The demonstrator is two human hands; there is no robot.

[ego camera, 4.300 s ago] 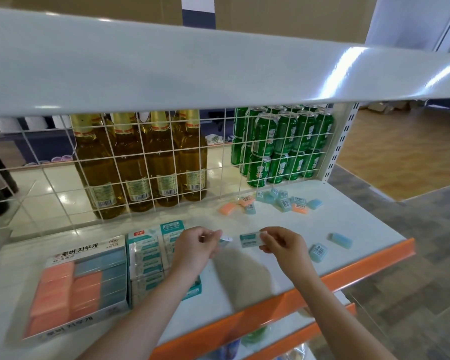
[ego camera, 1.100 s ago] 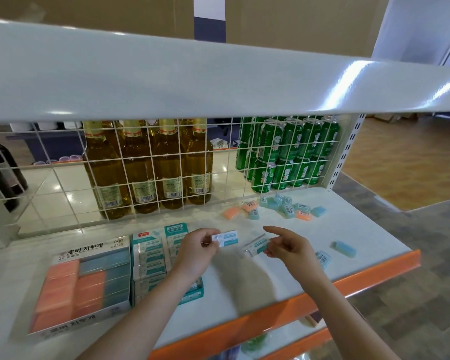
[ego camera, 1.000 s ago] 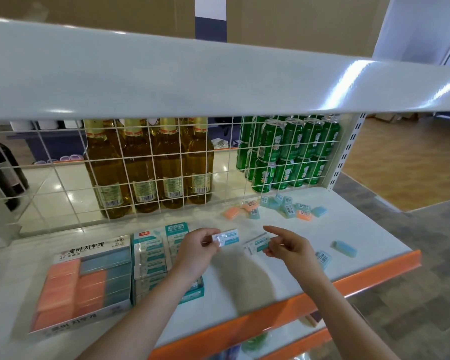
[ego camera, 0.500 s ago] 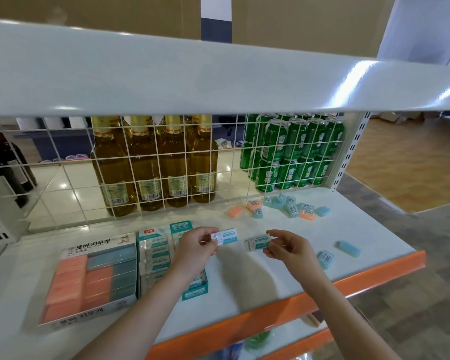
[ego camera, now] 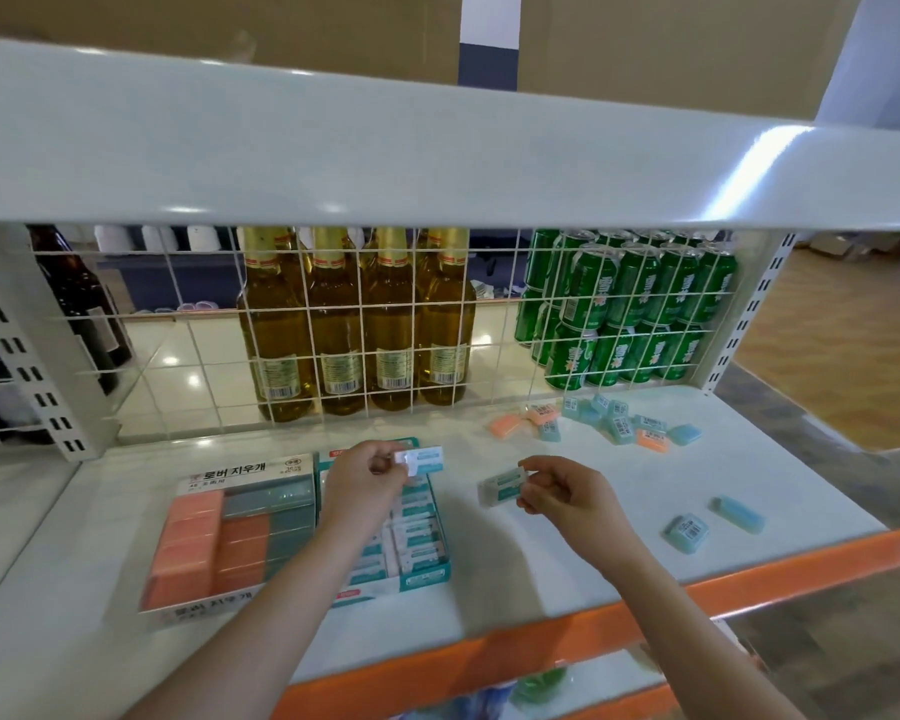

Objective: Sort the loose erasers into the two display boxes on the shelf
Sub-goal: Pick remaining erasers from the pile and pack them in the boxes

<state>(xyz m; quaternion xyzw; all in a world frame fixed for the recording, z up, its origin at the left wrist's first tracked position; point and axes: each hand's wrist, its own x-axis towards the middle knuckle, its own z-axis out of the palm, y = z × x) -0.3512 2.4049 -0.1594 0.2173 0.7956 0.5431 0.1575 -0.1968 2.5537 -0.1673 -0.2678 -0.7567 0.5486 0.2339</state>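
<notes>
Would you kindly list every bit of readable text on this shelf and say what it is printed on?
"로버 지우개": back flap of the orange and grey eraser display box.
The same words on that box's front lip: partly hidden by the left forearm.
Teal eraser display box, erasers held in the left hand and right hand, bottle labels, green cans: too small or blurred.

Bottles (ego camera: 357,324), green cans (ego camera: 630,304) behind mesh (ego camera: 178,356)
</notes>
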